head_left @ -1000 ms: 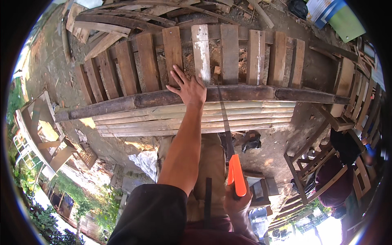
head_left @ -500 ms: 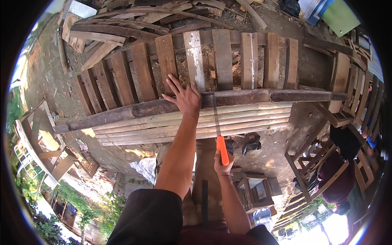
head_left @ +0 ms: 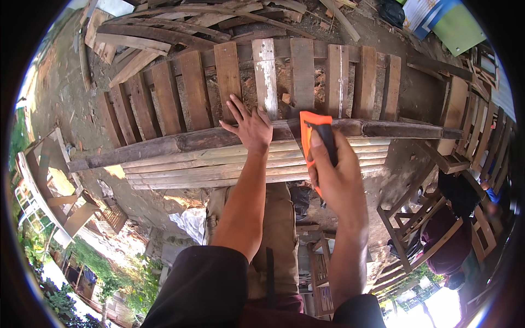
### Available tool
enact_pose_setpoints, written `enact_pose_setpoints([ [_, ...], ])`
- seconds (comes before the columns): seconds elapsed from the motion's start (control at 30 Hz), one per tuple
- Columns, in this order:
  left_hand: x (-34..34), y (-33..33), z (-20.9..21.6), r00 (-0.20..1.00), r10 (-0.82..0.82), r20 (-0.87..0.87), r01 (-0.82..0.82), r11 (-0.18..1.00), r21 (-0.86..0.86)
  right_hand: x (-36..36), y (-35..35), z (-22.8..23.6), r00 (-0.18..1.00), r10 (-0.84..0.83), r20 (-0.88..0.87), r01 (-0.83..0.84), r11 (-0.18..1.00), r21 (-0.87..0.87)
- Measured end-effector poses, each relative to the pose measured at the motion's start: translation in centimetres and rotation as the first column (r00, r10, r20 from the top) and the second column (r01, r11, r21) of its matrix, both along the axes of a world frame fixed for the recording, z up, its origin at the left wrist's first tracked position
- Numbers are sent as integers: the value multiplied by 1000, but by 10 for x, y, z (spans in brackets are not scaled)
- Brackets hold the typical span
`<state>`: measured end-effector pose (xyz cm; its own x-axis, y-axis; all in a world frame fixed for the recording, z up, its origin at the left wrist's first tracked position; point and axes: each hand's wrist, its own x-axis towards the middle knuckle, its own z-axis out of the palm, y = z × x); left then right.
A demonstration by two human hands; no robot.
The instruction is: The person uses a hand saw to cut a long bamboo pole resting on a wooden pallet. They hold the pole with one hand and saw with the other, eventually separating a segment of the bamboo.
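A dark bamboo pole [head_left: 219, 140] lies crosswise in front of me over a slatted wooden frame [head_left: 196, 90]. My left hand [head_left: 252, 127] is laid on the pole with its fingers spread, the fingertips reaching over its far side near a brown slat. Just to the right, my right hand [head_left: 340, 169] is wrapped round the orange and black handle of a hand saw [head_left: 316, 118]. The saw's blade crosses the pole beside my left hand; most of the blade is hidden or blurred. Several pale split bamboo strips [head_left: 208, 168] lie on the near side of the pole.
Loose planks [head_left: 164, 34] are heaped at the far left. On the right stand wooden frames [head_left: 404, 232], with a person in a dark red top [head_left: 448, 240] bent among them. A green and white panel [head_left: 451, 24] lies at the far right.
My right hand has pushed the saw forward, away from me, so its handle now sits close to the pole. My left hand stays on the pole.
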<state>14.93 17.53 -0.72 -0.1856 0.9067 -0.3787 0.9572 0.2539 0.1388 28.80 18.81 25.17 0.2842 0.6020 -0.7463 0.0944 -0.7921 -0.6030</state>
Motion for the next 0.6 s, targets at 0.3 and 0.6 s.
enact_pose_setpoints([
  [0.3, 2, -5, -7, 999, -15, 29, 11, 992, 128, 10, 138, -83, 763, -337, -551, 383, 923, -34],
  [0.6, 0, -6, -6, 999, -23, 48, 17, 993, 114, 40, 188, -150, 730, -308, -610, 292, 948, -129],
])
